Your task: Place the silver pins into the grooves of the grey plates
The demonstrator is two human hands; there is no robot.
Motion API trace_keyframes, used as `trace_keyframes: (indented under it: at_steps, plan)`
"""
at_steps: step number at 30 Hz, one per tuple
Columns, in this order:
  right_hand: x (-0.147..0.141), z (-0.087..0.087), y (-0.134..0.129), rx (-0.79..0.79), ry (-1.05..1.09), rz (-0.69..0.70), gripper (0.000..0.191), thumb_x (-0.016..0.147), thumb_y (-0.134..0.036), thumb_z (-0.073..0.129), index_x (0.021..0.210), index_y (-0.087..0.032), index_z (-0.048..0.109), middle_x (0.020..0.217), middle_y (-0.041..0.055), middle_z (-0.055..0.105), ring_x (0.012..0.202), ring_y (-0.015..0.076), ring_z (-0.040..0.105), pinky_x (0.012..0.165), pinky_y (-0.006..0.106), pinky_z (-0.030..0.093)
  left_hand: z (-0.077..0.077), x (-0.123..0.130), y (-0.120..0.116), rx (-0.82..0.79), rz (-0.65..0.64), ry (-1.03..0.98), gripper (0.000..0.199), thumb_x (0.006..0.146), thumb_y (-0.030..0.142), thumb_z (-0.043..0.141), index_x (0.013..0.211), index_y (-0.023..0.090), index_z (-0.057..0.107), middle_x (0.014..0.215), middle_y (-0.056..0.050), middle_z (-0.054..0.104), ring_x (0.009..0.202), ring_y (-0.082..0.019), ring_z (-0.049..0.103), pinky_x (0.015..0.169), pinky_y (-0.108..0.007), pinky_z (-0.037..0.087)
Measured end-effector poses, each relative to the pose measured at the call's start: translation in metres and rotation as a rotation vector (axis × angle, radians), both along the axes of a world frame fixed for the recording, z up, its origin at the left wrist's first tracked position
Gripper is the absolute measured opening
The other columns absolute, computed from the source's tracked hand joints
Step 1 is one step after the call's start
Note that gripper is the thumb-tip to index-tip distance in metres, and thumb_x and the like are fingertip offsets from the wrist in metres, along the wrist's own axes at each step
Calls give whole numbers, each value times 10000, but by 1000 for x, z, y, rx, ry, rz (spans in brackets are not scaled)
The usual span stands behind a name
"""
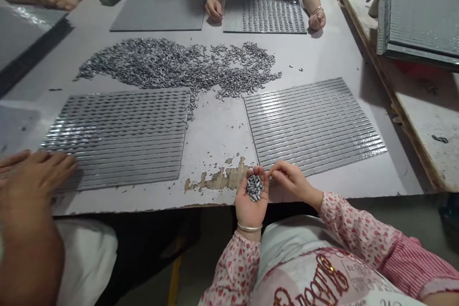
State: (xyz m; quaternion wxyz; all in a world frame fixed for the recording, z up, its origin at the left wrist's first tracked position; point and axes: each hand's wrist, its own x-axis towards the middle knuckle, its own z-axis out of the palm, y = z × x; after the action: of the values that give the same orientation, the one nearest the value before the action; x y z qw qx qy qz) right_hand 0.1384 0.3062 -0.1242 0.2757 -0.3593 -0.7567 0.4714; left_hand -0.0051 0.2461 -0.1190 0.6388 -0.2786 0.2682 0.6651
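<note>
I am cupping a small heap of metal pieces [254,187] in my left hand [251,201], palm up at the near table edge, fingers curled loosely around them. My right hand [292,181] is hovering just beside it, thumb and forefinger pinching together; whether a piece sits between them I cannot tell. Just beyond my right hand a ribbed tray [311,124] is lying on the grey table [218,129], its grooves bare. Far left of my hands a second ribbed tray [122,136] is lying partly filled, with a neighbour's hand [34,169] resting on its near corner. Well beyond both trays a big loose pile of pieces [179,64] is spreading out, and across the table other people's hands [214,9] are touching more trays.
</note>
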Motion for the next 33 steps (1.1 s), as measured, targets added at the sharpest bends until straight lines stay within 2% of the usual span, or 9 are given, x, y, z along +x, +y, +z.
trace_keyframes:
  at_steps: [2, 3, 6, 10, 17, 21, 24, 28, 33]
  plan:
    - [6, 0, 2, -150, -10, -50, 222, 960, -319, 358, 894, -185, 523, 702, 0, 587, 593, 110, 520, 591, 237, 431, 2, -8, 0, 31, -10, -3, 367, 946, 202, 287, 860, 111, 632, 791, -74, 625, 703, -99, 605, 593, -190, 502]
    - [9, -1, 4, -166, -46, -34, 221, 957, -315, 364, 892, -184, 530, 680, -7, 587, 575, 109, 515, 578, 234, 424, 2, -12, 1, 59, -20, 0, 350, 945, 199, 293, 861, 105, 620, 743, -57, 588, 604, -68, 553, 501, -145, 451]
    - [15, -1, 7, -8, -171, 81, 182, 926, -269, 431, 902, -182, 589, 759, 19, 622, 683, 130, 554, 644, 248, 425, 0, -20, 3, 118, -53, 42, 278, 931, 187, 336, 860, 109, 593, 693, -17, 496, 507, -43, 437, 403, -121, 347]
    - [12, -2, 4, 113, -272, 157, 121, 887, -217, 501, 902, -177, 614, 786, 26, 647, 700, 131, 569, 648, 234, 406, -7, -22, 5, 91, -70, 94, 219, 909, 177, 384, 863, 126, 592, 754, -30, 504, 600, -70, 477, 505, -159, 420]
    - [-3, -6, -6, 323, -522, 102, 111, 885, -225, 522, 827, -181, 606, 773, 24, 638, 718, 142, 544, 647, 248, 328, -8, -21, 5, 90, -104, 95, 210, 893, 182, 414, 846, 132, 613, 748, -35, 548, 606, -79, 499, 521, -176, 440]
    - [-10, -7, -9, 409, -631, 75, 126, 878, -216, 511, 790, -173, 589, 738, 32, 620, 701, 148, 521, 626, 269, 286, -7, -22, 4, 52, -91, 88, 223, 895, 182, 422, 836, 137, 632, 785, -46, 610, 710, -108, 585, 633, -221, 511]
    - [-11, -4, -7, 371, -591, 63, 116, 872, -223, 516, 791, -174, 582, 719, 27, 605, 677, 144, 506, 619, 263, 289, -7, -21, 3, 21, -39, 56, 261, 907, 176, 395, 846, 133, 645, 831, -59, 656, 833, -140, 628, 757, -283, 532]
    - [-13, 10, 0, 295, -359, 46, 133, 902, -263, 495, 866, -179, 592, 737, 20, 568, 697, 138, 493, 660, 251, 351, -6, -17, 5, 26, -26, 29, 314, 926, 199, 355, 846, 139, 653, 917, -80, 687, 952, -168, 631, 822, -326, 525]
    - [-28, 12, 6, 487, -313, 178, 144, 875, -304, 543, 868, -191, 630, 777, 45, 535, 736, 162, 464, 662, 277, 369, -4, -8, 9, 10, -34, 44, 352, 937, 220, 332, 824, 155, 659, 973, -77, 689, 976, -166, 629, 744, -259, 532]
